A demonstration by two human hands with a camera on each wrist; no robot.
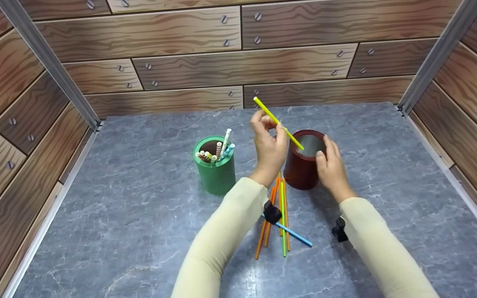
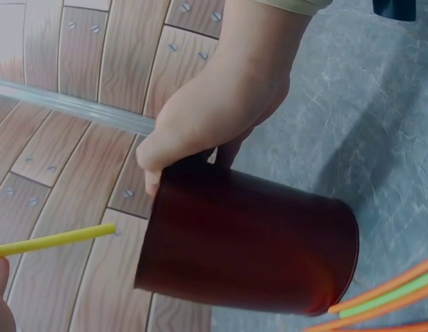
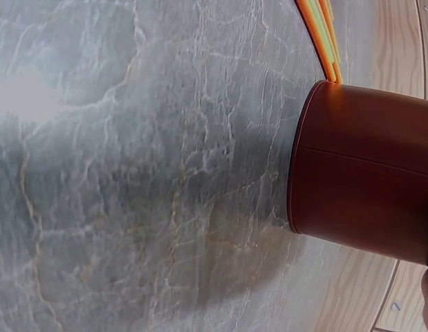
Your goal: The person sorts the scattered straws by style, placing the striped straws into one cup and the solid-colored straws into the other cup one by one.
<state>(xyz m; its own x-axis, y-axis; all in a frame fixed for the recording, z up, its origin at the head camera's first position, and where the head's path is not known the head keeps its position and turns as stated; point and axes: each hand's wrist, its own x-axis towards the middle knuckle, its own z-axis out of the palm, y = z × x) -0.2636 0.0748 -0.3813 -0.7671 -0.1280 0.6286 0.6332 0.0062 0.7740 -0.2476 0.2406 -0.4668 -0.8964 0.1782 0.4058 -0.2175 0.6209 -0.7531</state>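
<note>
In the head view my left hand (image 1: 269, 147) pinches a yellow straw (image 1: 268, 112) between thumb and fingers. It slants down to the right, and its lower end overlaps the mouth of a dark red cylindrical holder (image 1: 300, 174). The holder stands upright on the table, its interior greyish. My right hand (image 1: 333, 171) grips the holder's right side near the rim. The left wrist view shows that hand (image 2: 214, 114) at the holder's upper end. Only a bit of the left hand appears there, with the yellow straw (image 2: 54, 239).
A green holder (image 1: 218, 180) with several patterned straws (image 1: 226, 140) stands to the left. On the table (image 1: 118, 231) in front lie several orange straws (image 1: 260, 244), a green straw (image 1: 284, 244) and a blue straw (image 1: 298, 236). Wood-patterned walls (image 1: 193, 37) enclose the back and sides.
</note>
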